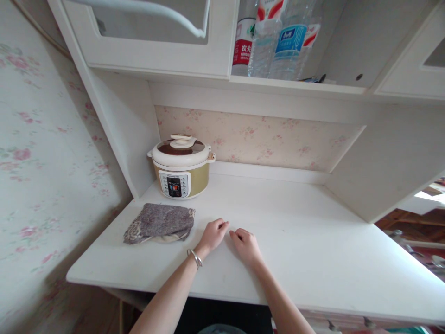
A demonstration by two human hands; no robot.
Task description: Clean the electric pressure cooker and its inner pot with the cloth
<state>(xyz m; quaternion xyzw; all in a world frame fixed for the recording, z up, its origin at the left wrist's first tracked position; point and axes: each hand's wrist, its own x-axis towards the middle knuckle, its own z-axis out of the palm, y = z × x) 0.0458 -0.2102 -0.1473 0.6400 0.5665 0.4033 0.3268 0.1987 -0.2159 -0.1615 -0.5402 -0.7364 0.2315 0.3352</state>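
Note:
My left hand (213, 233), with a silver bangle (194, 258) on its wrist, is curled into a loose fist at the white tabletop (302, 250). Close beside it on the right, my right hand (245, 244) is also closed. A small gap separates the two, and nothing shows in either. To the left of my left hand lies a folded grey-brown cloth (162, 222) with a patterned edge. Behind the cloth stands an electric pressure cooker (182, 169), cream and olive green, its lid on and its control panel facing me.
Above the tabletop hangs a white cabinet (156, 58) with an open shelf holding several clear plastic bottles (266, 46). White side panels (378, 162) flank the table's back. Floral wallpaper (45, 176) covers the left wall. Below the front edge are drawer knobs (368, 322).

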